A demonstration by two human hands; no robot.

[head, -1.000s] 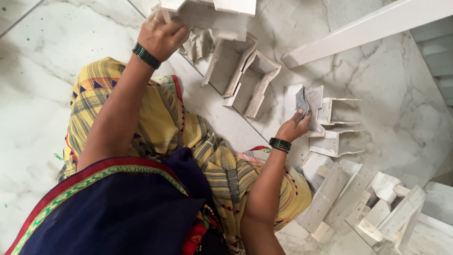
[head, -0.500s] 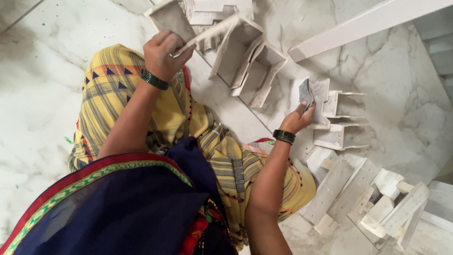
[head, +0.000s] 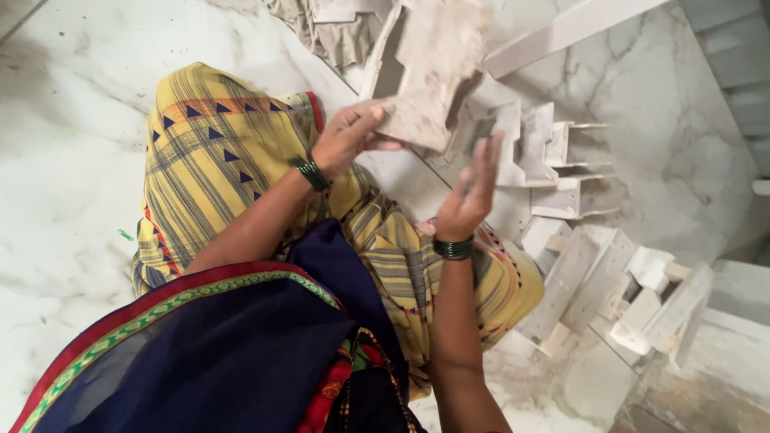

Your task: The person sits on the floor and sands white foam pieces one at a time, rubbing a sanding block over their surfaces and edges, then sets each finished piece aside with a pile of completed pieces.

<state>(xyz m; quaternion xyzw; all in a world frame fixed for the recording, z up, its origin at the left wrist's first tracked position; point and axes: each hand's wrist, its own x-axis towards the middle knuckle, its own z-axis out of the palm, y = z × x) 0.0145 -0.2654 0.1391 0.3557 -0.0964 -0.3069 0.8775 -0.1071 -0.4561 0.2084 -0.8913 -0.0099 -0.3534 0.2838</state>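
My left hand (head: 349, 140) grips the lower corner of a white, dusty stone piece (head: 429, 68) with stepped edges and holds it up in front of me, tilted. My right hand (head: 472, 188) is raised just below and to the right of that piece, fingers pointing up. It pinches a small grey pad (head: 484, 151) close against the piece's lower edge. Both wrists wear dark green bangles. My knees, under a yellow patterned cloth (head: 216, 152), lie below the hands.
More white stone pieces (head: 553, 156) lie on the marble floor (head: 64, 160) beyond my right hand, and a pile of similar blocks (head: 634, 301) sits at the right. A long white slab (head: 573, 28) crosses the top. A crumpled grey cloth (head: 337, 36) lies at the top.
My left hand has pulled the stone piece from the far stack in toward my lap. My right hand has lifted off the floor pieces and come up to it with the grey pad.
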